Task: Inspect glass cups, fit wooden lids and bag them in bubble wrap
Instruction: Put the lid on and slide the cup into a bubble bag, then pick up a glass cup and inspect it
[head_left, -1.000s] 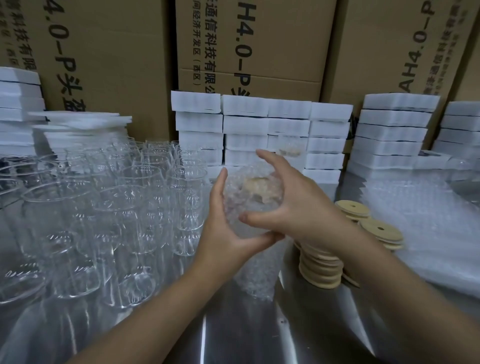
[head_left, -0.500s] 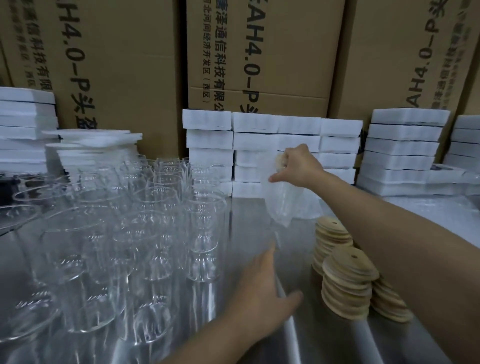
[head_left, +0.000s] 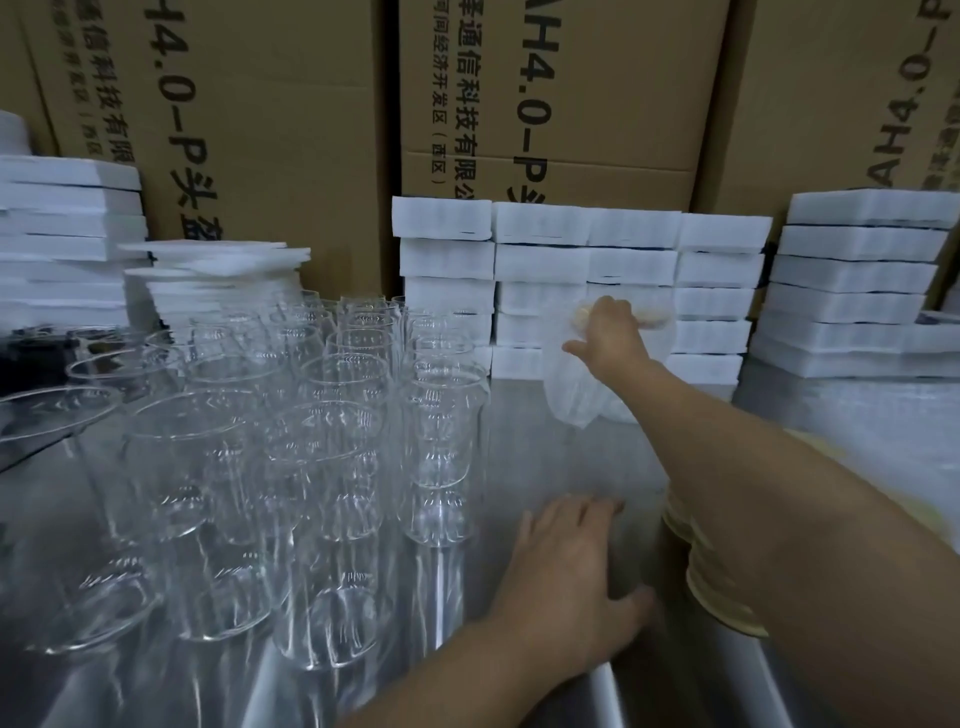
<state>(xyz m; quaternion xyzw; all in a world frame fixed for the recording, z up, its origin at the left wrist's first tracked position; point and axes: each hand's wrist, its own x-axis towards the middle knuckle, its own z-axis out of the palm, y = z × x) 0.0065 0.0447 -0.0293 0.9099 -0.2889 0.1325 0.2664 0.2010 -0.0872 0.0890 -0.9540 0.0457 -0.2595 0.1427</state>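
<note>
One lidded clear glass cup in a cloudy bubble-wrap bag (head_left: 571, 395) hangs from the right hand (head_left: 608, 332), whose grip pinches the bag's top at 12 o'clock over the steel bench (head_left: 545, 457), near stacked white foam blocks (head_left: 540, 260). The left hand (head_left: 566, 577) spreads flat, holding nothing, at 6 o'clock. Dozens of bare clear glass cups (head_left: 337, 441) crowd 9 o'clock, round wooden lids (head_left: 711, 587) at 3 o'clock, so most of the job looks undone
</note>
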